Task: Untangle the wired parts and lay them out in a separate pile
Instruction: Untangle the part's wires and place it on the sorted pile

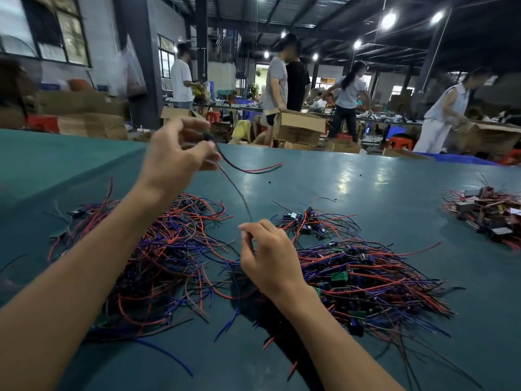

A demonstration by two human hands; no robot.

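My left hand (176, 155) is raised above the green table and pinches a small wired part (209, 136) whose red and dark wires (253, 170) trail off to the right. One thin dark wire (236, 190) runs from that part down to my right hand (267, 255), which pinches its lower end between thumb and fingers. A big tangle of red, blue and black wired parts (169, 249) lies under my left forearm. A second tangle with small green boards (366, 275) lies right of my right hand. A small pile of wired parts (310, 222) sits just beyond it.
The green table (366, 179) stretches ahead. Another heap of parts with red wires (490, 215) lies at its far right edge. Cardboard boxes (298, 128) and several people stand beyond the table's far side.
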